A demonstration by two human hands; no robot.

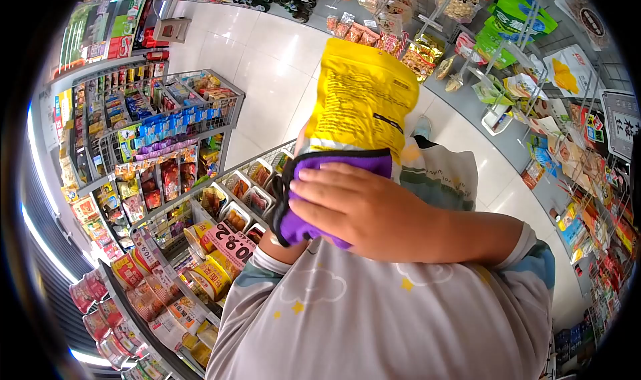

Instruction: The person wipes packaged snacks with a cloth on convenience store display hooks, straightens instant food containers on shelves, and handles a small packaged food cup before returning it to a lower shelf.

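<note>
A yellow printed pouch bag (360, 96) is held up in front of my chest, its printed side facing me. My right hand (334, 203) presses a purple cloth (360, 163) with black edging against the lower part of the bag, its fingers close together and the thumb out of sight. Behind the bag, my left hand (300, 141) shows only as a sliver of skin at the left edge. Its fingers are hidden, but the bag appears supported from that side.
A wire-basket shelf (160, 213) with cup noodles (212, 276) and small packs runs close along my left. Farther left stands a rack of snacks (153, 133). Hanging packets (521, 20) line the curved shelving on the right. Pale tiled floor (267, 60) lies between them.
</note>
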